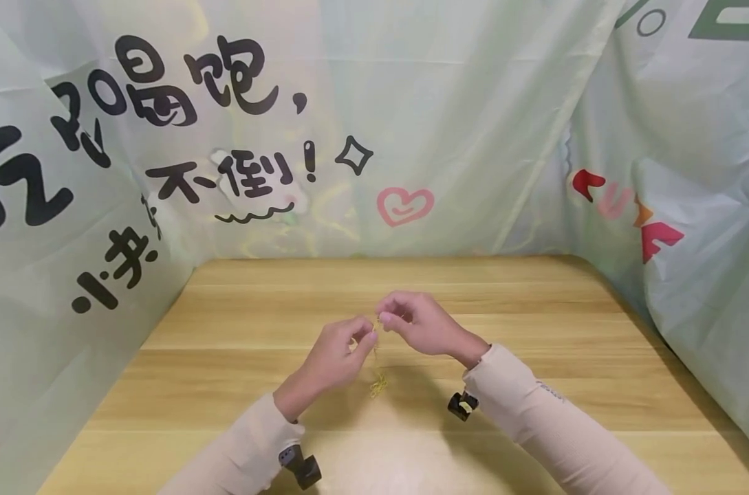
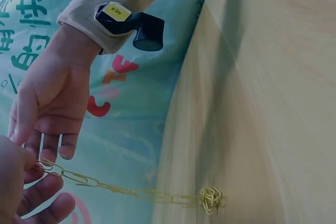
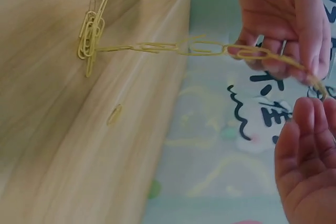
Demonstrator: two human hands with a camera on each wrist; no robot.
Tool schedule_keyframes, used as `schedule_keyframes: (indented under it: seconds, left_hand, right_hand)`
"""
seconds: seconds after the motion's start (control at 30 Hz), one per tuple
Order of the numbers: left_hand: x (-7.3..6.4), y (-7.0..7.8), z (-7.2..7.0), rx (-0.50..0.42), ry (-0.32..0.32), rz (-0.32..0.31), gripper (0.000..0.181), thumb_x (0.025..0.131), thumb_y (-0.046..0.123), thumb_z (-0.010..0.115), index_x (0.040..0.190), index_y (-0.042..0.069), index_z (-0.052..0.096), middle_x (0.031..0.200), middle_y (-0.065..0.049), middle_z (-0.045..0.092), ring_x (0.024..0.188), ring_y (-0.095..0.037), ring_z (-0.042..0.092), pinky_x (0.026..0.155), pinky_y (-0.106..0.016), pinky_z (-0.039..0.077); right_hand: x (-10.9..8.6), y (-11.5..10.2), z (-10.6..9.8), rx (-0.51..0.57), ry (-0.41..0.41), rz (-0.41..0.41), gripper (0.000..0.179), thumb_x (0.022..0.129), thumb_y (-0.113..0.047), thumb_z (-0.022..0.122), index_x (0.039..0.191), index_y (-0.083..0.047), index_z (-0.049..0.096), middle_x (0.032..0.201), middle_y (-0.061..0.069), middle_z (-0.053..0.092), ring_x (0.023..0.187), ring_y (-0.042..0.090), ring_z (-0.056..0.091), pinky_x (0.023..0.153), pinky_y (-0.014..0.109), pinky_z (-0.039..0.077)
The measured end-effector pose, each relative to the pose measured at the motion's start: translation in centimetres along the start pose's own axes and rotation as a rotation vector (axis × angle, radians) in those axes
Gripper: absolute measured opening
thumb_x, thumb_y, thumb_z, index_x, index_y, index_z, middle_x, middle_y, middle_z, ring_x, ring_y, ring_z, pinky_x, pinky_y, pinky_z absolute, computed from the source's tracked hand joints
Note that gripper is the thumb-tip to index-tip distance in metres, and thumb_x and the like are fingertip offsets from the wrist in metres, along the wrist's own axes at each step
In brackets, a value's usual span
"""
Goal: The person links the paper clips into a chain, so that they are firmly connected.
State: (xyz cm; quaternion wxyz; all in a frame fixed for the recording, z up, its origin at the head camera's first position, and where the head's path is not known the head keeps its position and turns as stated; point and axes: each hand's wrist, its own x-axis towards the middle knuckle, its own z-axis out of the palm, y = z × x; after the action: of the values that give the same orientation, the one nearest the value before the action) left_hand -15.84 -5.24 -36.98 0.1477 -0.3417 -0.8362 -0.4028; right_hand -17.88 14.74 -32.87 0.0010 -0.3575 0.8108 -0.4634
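Note:
A chain of gold paper clips (image 3: 202, 51) hangs from the fingertips of both hands, above the middle of the table. Near its upper end, my left hand (image 1: 333, 354) pinches the chain between thumb and fingertips. Just above and to the right, my right hand (image 1: 426, 326) pinches a gold paper clip at the chain's end; the fingertips hide most of that clip. The two hands' fingertips nearly meet. At the chain's lower end is a bunched tangle of gold clips (image 2: 211, 200), close over the wood. One loose paper clip (image 3: 114, 114) appears against the tabletop in the right wrist view.
The wooden table (image 1: 225, 302) reaches back to a printed cloth (image 1: 473, 137) that encloses it at the rear and both sides. Black wrist cameras sit at the cuffs, the left one (image 1: 301, 467) low over the table and the right one (image 1: 463, 405) below its sleeve.

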Motion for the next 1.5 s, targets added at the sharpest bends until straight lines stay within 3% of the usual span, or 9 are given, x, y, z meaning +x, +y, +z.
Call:
schedule_keyframes:
  seconds: [0.17,0.27,0.33,0.47,0.7,0.83,1.13,1.33,1.5]
  left_hand:
    - [-0.2,-0.4,-0.3,-0.008,0.018,0.025,0.015,0.096,0.012,0.054,0.091,0.003,0.064,0.081,-0.003,0.069,0.078,-0.018,0.065,0.071,-0.041,0.055]
    - [-0.4,-0.6,-0.5,-0.03,0.027,0.033,0.015,0.097,0.01,0.053,0.093,0.0,0.064,0.082,-0.006,0.069,0.078,-0.018,0.066,0.071,-0.036,0.056]
    - [-0.5,-0.6,-0.7,-0.054,0.025,0.027,0.016,0.097,0.009,0.053,0.094,-0.001,0.064,0.082,-0.007,0.069,0.077,-0.018,0.066,0.071,-0.032,0.055]
    - [-0.6,-0.7,-0.8,-0.087,0.015,0.016,0.016,0.097,0.009,0.052,0.095,-0.002,0.063,0.085,-0.007,0.068,0.078,-0.018,0.065,0.071,-0.031,0.055]
    - [-0.6,-0.4,-1.0,-0.142,0.023,0.02,0.013,0.097,0.009,0.053,0.093,0.001,0.062,0.087,-0.006,0.068,0.079,-0.02,0.065,0.071,-0.036,0.055]
    - [-0.7,-0.2,-0.9,-0.157,0.022,0.0,0.01,0.096,0.009,0.054,0.091,0.003,0.06,0.086,-0.007,0.068,0.078,-0.018,0.063,0.07,-0.035,0.054]
    - [-0.8,0.0,-0.9,-0.184,0.019,-0.02,0.007,0.096,0.008,0.055,0.091,0.003,0.058,0.083,-0.009,0.065,0.076,-0.017,0.062,0.072,-0.033,0.054]
    - [-0.6,0.2,-0.7,-0.226,0.0,-0.021,0.008,0.096,0.008,0.055,0.091,0.004,0.058,0.084,-0.009,0.066,0.077,-0.019,0.063,0.073,-0.033,0.054]
    - [-0.6,0.2,-0.5,-0.224,-0.022,-0.038,0.01,0.097,0.01,0.054,0.092,0.004,0.059,0.084,-0.008,0.066,0.075,-0.018,0.062,0.072,-0.033,0.053]
  right_hand:
    - [0.3,0.7,0.0,0.206,-0.007,0.093,0.029,0.104,-0.011,0.041,0.121,0.008,0.055,0.111,0.023,0.062,0.094,0.031,0.065,0.082,0.039,0.054]
    - [0.5,1.3,0.2,0.244,-0.014,0.157,0.031,0.105,-0.014,0.038,0.123,0.007,0.053,0.116,0.024,0.059,0.1,0.034,0.063,0.085,0.042,0.053]
    - [0.8,1.9,0.5,0.2,-0.014,0.196,0.029,0.103,-0.014,0.042,0.121,0.005,0.055,0.117,0.023,0.059,0.1,0.033,0.063,0.084,0.042,0.054]
    - [1.4,3.7,1.3,0.007,-0.02,0.254,0.021,0.097,-0.01,0.055,0.115,0.001,0.061,0.114,0.017,0.062,0.094,0.026,0.063,0.079,0.036,0.054]
    - [2.1,6.3,2.8,-0.177,-0.074,0.266,0.011,0.092,-0.007,0.062,0.102,-0.002,0.065,0.092,0.003,0.062,0.081,0.016,0.061,0.074,0.032,0.053]
    - [2.3,6.8,3.5,-0.227,-0.126,0.312,0.008,0.09,-0.009,0.065,0.097,-0.006,0.064,0.086,0.003,0.062,0.076,0.015,0.059,0.068,0.031,0.052]
    - [3.0,7.3,4.3,-0.317,-0.187,0.438,0.01,0.088,-0.018,0.071,0.087,-0.01,0.064,0.084,0.002,0.064,0.077,0.016,0.059,0.071,0.032,0.051]
    - [3.3,7.4,4.7,-0.389,-0.173,0.453,0.014,0.082,-0.014,0.076,0.083,-0.007,0.064,0.082,0.002,0.063,0.076,0.017,0.058,0.071,0.033,0.051]
    - [3.1,7.7,5.0,-0.4,-0.183,0.432,0.017,0.082,-0.003,0.072,0.07,-0.008,0.062,0.066,0.0,0.058,0.06,0.013,0.052,0.058,0.026,0.048]
